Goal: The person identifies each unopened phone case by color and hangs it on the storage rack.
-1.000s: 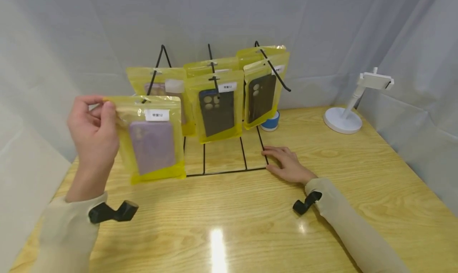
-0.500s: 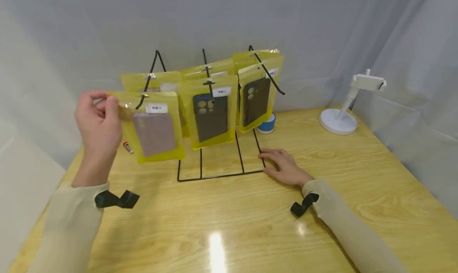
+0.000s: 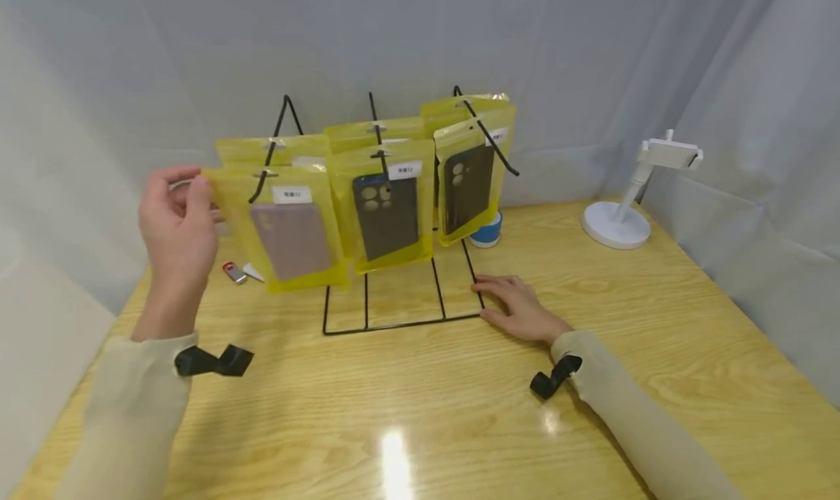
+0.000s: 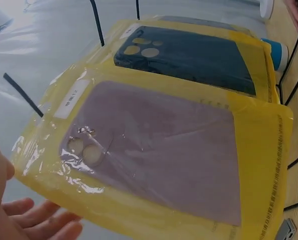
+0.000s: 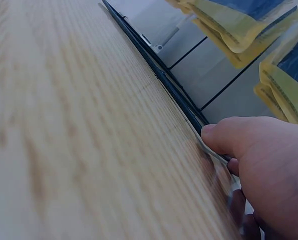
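Note:
A black wire display rack carries yellow zip pouches with phone cases inside. On its left hook hangs a front pouch with a mauve phone case and a white label; its bottom tilts right. At this pouch's upper left corner is my left hand. Thumb and fingers are spread apart there, right by the pouch edge. My right hand rests low at the rack base's front right corner, thumb against the black wire and fingers lying loosely by the side bar.
Beside it hang pouches with dark phone cases on the middle and right hooks, others behind them. A blue and white round object sits behind the base. A white phone stand stands right; a red and silver USB stick lies left.
The mauve-case pouch went back and up along the left hook, then its lower part swung right. My left fingers have parted from its corner. The right hand stays at the rack base.

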A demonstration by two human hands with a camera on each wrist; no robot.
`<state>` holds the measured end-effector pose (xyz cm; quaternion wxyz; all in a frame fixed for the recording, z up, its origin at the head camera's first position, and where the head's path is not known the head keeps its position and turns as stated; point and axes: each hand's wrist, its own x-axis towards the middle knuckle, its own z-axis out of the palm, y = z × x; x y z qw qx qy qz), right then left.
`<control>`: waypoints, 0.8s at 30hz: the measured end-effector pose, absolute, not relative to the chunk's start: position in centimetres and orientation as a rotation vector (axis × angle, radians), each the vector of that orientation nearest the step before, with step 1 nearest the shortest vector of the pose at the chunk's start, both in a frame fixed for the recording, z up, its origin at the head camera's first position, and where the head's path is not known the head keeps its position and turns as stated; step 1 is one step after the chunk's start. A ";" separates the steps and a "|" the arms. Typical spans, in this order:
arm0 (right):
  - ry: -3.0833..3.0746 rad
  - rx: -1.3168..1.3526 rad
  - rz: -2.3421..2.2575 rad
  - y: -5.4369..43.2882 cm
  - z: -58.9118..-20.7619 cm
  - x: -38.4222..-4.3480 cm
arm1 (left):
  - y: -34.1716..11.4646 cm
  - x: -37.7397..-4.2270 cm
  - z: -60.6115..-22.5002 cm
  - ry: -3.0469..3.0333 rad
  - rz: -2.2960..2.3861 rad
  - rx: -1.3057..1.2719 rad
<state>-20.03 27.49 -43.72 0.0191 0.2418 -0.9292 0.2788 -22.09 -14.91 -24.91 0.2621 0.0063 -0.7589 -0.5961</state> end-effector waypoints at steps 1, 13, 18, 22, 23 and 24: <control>-2.883 0.749 0.861 27.5 -43.7 -20.1 | -15.0 -22.0 -24.9 -2.074 -1.625 0.023; -2.898 0.744 0.835 27.7 -43.1 -20.3 | -16.6 -21.0 -26.7 -2.311 -1.575 0.022; -2.899 0.795 0.878 27.6 -42.4 -20.8 | -17.4 -20.8 -27.9 -2.228 -1.676 -0.053; -2.838 0.816 0.954 27.8 -41.6 -20.6 | -17.8 -20.7 -28.8 -2.247 -1.672 -0.113; -2.828 0.812 0.959 27.9 -41.4 -20.5 | -17.9 -20.6 -29.0 -2.285 -1.640 -0.121; -2.826 0.804 0.964 28.0 -41.2 -20.3 | -18.1 -20.5 -29.3 -2.328 -1.603 -0.126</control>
